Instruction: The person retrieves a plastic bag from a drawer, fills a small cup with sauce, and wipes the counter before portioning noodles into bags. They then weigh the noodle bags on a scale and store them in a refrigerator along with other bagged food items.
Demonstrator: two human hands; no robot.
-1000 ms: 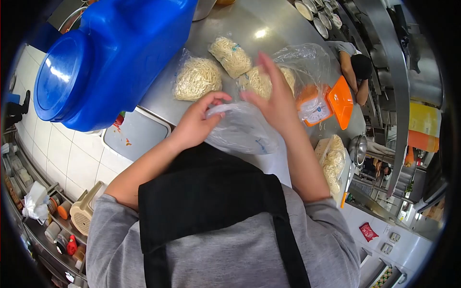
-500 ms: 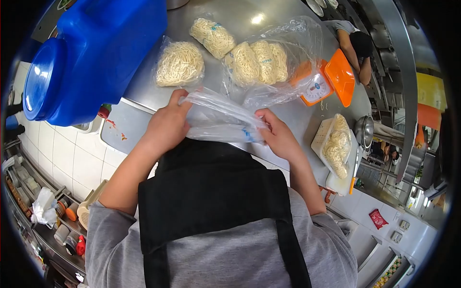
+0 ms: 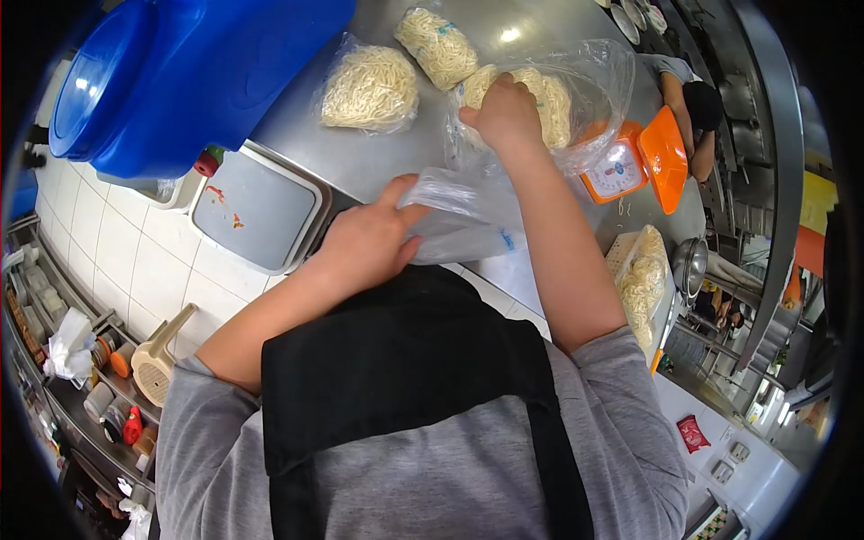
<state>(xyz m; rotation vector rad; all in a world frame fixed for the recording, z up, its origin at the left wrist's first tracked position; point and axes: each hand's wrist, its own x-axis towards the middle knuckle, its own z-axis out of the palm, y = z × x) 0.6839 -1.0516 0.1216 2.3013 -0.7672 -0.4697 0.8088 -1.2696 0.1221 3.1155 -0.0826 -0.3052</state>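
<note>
Noodles (image 3: pixel 553 106) lay in bundles in a large clear bag (image 3: pixel 605 76) on the steel table (image 3: pixel 558 27), under and to both sides of the right hand (image 3: pixel 504 112). That hand was half open, fingers bent down over the bundles and thumb out to the left; whether it had hold of any could not be determined. The left hand (image 3: pixel 369 236) was partly curled at the left end of a thin plastic bag (image 3: pixel 454 198), holding its edge, with the thumb set lower than the fingers. This bag was nearer the body than the noodles, and its right side passed behind the right forearm. One wrapped pack (image 3: pixel 369 88) lay on the table beyond the left hand, apart from it. A smaller pack (image 3: pixel 438 47) lay just beside the bundles. An orange scale (image 3: pixel 619 171) stood right of the forearm, partly overlapped by the large bag.
</note>
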